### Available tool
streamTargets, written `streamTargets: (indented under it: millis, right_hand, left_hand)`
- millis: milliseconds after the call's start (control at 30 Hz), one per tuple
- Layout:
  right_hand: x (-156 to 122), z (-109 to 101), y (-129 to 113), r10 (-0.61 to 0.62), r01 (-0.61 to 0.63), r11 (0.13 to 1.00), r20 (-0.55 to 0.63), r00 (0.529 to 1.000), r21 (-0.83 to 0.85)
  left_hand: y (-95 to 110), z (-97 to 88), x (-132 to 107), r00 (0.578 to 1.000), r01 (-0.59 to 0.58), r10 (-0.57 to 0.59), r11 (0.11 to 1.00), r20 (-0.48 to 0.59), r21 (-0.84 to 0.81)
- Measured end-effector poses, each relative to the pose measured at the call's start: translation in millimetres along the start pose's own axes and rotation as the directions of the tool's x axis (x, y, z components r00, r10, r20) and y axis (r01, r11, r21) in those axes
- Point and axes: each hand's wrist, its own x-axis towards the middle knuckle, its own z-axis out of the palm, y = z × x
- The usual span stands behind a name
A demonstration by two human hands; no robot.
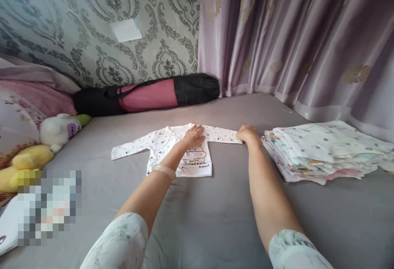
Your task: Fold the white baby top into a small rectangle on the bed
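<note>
A small white baby shirt (200, 169) lies spread on the grey bed sheet (215, 211), both long sleeves stretched outward. Its front carries a cartoon print and lettering, and the sleeves have small dots. My left hand (193, 136) rests flat on the shirt's upper chest, fingers extended, covering part of the print. At the end of the right-hand sleeve, my right hand (248, 132) has its fingers closed on the cuff. A bracelet (164, 171) circles my left wrist.
A stack of folded white printed cloths (323, 150) sits to the right. A black and pink rolled bag (147, 95) lies along the wall. Plush toys (58, 131) and a blurred-out item (57, 209) are at left. Purple curtains (277, 35) hang behind.
</note>
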Motion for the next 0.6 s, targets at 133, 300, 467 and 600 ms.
streamTargets:
  millis: [133, 300, 467, 600]
  right_hand:
    - [8.6, -3.0, 4.7, -0.029, 0.029, 0.989, 0.002, 1.000, 0.144]
    - [21.4, -1.6, 8.1, -0.034, 0.067, 0.907, -0.086, 0.996, 0.415]
    - [18.0, -4.9, -1.7, 0.023, 0.129, 0.716, -0.208, 0.978, 0.687]
    - [4.0, -14.6, -18.1, 0.006, 0.133, 0.511, -0.158, 0.987, 0.849]
  left_hand:
    - [-3.0, -5.8, 2.3, 0.995, 0.028, -0.027, 1.000, 0.098, -0.007]
    - [-2.6, -12.8, -0.2, 0.989, 0.022, -0.022, 1.000, 0.146, 0.002]
    - [-4.0, -14.5, -2.0, 0.988, 0.016, -0.011, 0.999, 0.156, -0.029]
    - [-6.7, -14.2, 1.2, 0.990, -0.006, 0.009, 1.000, 0.144, -0.024]
